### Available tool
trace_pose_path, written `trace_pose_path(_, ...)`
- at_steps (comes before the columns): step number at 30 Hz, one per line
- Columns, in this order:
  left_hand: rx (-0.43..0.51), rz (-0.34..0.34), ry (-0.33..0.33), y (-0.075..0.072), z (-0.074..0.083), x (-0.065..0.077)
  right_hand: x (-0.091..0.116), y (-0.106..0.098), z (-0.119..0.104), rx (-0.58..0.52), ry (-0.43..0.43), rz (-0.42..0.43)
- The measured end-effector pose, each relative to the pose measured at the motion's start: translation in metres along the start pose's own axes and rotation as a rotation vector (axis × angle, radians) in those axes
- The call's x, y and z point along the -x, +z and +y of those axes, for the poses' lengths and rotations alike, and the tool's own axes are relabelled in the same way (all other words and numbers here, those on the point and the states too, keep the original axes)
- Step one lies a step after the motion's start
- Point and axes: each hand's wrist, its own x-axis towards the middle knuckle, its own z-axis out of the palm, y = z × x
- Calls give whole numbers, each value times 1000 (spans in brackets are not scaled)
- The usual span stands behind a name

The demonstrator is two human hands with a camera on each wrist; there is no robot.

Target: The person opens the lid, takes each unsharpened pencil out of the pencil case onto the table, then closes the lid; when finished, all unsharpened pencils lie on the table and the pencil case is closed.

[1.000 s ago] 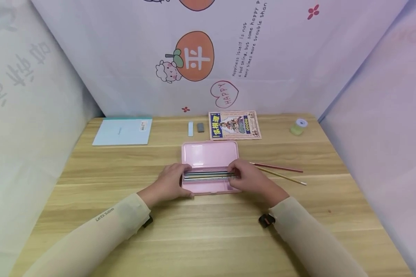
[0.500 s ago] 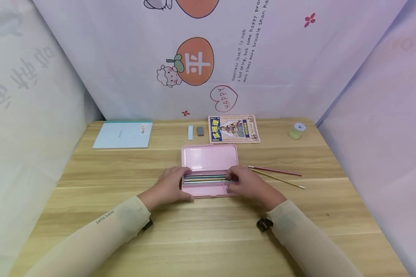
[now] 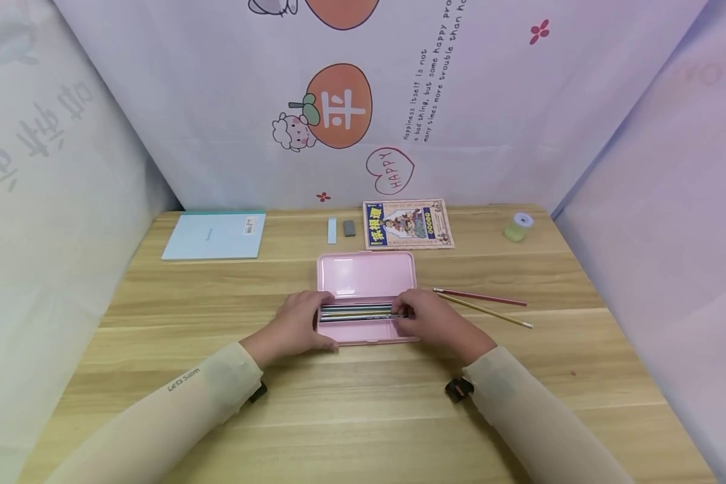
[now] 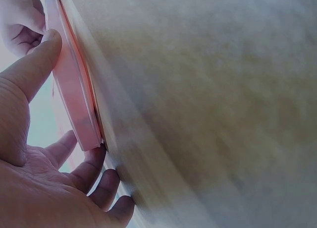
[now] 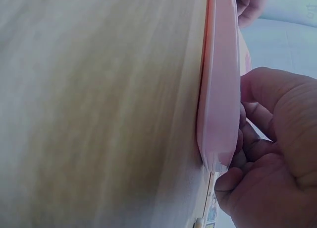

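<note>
A pink pencil case lies on the table, its lid folded back. Several pencils rest lengthwise in its rear compartment. My left hand holds the case's left end, with the thumb along the front wall and the fingers around the end, as the left wrist view shows. My right hand reaches into the right end with curled fingers and pinches a pencil at its right tip; the fingertips are partly hidden. In the right wrist view, the thumb and fingers sit above the case's pink wall.
Right of the case lie a red pencil and a yellow pencil. Along the back stand or lie a light blue notebook, a pale blue strip, a grey eraser, a comic-style booklet and a small green jar.
The right hand has shifted slightly left over the pencils' right ends, and the nearest pencil has moved a little. The left hand keeps its hold on the case. The camera view has tilted slightly.
</note>
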Motion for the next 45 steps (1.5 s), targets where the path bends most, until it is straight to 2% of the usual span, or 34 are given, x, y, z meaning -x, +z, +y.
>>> trace_pose_path(6, -5, 0, 0, 0, 0, 0, 0, 0, -2, 12, -33, 3)
trace_pose_path(13, -3, -5, -6, 0, 2, 1, 2, 1, -2, -27, 6, 0)
trace_pose_path(19, -5, -12, -17, 1, 1, 1, 9, 0, 1, -110, 47, 27)
trace_pose_path(25, -5, -8, -5, -1, 2, 1, 17, -7, 13, -190, 55, 91)
trace_pose_path(29, -5, -8, -2, -2, 2, 1, 26, -20, 25, -203, 54, 168)
trace_pose_path(34, -7, -4, -2, -1, 2, 2, 41, -45, 42, -168, 51, 285)
trace_pose_path(40, -3, -8, 0, -2, 3, 2, 62, -75, 69, -154, 105, 369)
trace_pose_path(45, -6, -8, -7, -2, 3, 1, 77, -91, 95, -122, 166, 409)
